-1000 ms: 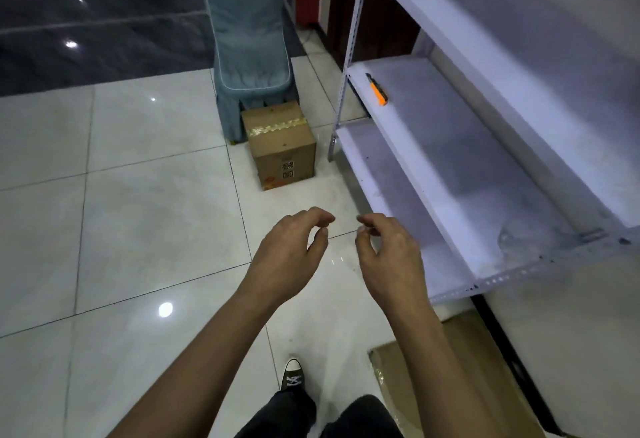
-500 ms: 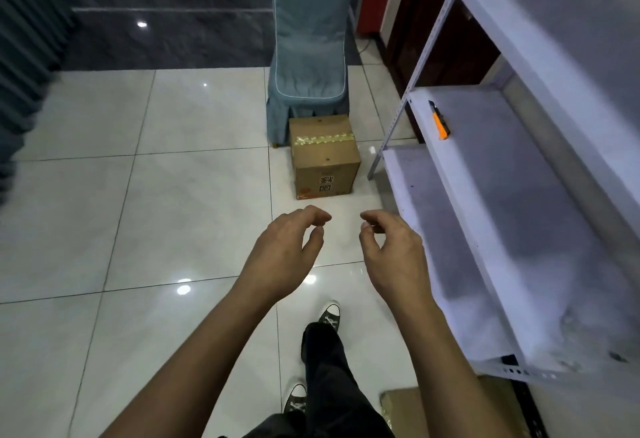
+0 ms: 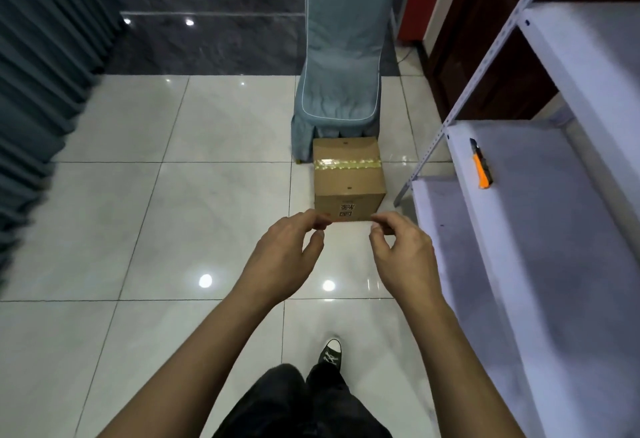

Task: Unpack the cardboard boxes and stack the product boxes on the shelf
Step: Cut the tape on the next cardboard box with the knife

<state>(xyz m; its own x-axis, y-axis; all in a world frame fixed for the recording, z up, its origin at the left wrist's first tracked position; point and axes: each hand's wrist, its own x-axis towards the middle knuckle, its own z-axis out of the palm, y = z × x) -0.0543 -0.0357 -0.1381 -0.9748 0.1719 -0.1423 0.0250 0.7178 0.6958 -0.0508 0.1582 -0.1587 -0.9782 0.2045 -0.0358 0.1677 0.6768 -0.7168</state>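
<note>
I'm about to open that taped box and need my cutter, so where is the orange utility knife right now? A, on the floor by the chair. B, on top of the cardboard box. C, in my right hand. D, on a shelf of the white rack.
D: the orange utility knife lies on a shelf of the white rack, apart from the taped cardboard box on the floor, and the right hand holds nothing.

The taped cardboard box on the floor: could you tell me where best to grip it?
Probably by its left and right side faces, one hand each, reaching down from the near side: the cardboard box is sealed with tape, offering no flaps, and the covered chair blocks its back.
</note>
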